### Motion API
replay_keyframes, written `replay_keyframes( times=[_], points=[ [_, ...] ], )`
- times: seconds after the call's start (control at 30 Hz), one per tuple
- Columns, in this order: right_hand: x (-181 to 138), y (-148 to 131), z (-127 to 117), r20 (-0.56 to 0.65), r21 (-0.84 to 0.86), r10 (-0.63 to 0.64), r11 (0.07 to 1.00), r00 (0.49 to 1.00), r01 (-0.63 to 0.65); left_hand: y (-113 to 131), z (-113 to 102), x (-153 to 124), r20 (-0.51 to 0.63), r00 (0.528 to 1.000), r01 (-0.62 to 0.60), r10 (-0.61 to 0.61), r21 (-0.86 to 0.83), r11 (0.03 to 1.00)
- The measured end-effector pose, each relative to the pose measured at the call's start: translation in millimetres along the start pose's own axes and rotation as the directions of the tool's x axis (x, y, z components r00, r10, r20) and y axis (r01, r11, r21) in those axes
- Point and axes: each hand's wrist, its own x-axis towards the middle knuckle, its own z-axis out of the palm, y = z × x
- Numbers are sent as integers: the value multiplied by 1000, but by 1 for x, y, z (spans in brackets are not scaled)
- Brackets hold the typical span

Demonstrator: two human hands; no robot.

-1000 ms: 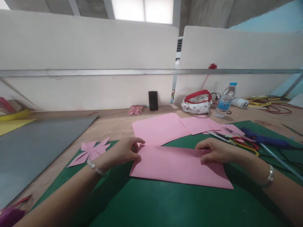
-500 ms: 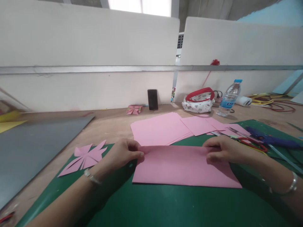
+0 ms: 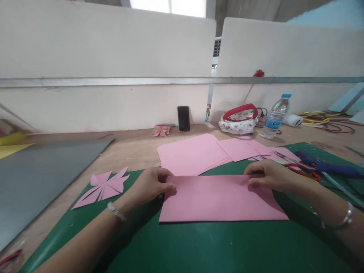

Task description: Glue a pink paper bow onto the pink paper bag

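Observation:
A folded pink paper sheet (image 3: 218, 199) lies flat on the green cutting mat (image 3: 199, 246) in front of me. My left hand (image 3: 152, 184) pinches its far left corner with fingers closed. My right hand (image 3: 269, 177) pinches the far right corner the same way. Both wrists wear silver bracelets. Just beyond the folded sheet lies a stack of pink sheets (image 3: 193, 153).
A cut pink paper flower shape (image 3: 104, 185) lies left on the mat. Scissors with red handles (image 3: 301, 169) and a blue glue gun (image 3: 327, 167) lie at right. Farther back stand a phone (image 3: 183, 118), a water bottle (image 3: 275, 116), a patterned bag (image 3: 238, 123). A grey board (image 3: 42, 174) lies left.
Both hands have kept their grip on the far edge of the pink sheet. The sheet has squared up on the mat and the view has shifted slightly.

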Motion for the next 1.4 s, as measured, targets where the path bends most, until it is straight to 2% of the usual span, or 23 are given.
replay_keyframes(
  times=[0.27, 0.5, 0.8, 1.03, 1.17, 1.4],
  points=[
    [0, 1, 1, -61, -23, -44, 999, 997, 43, 2, 1, 1, -16, 1000, 17, -17, 34, 999],
    [1, 2, 2, -37, -62, -54, 997, 998, 52, 4, 2, -1, 38, 999, 2, -3, 28, 1000],
    [1, 3, 7, -105, -101, -99, 991, 990, 88, 9, 0, -1, 67, 997, -28, 24, 63, 998],
    [4, 3, 4, -53, -99, -102, 990, 993, 96, 10, -1, -4, 100, 995, -7, 1, 59, 998],
    [3, 0, 4, -98, -118, -90, 990, 991, 78, 7, -1, -4, 111, 994, -13, 4, 76, 997],
    [4, 2, 9, -97, -156, -111, 983, 989, 95, 1, -1, 1, 57, 998, -47, 37, 189, 981]
  ],
)
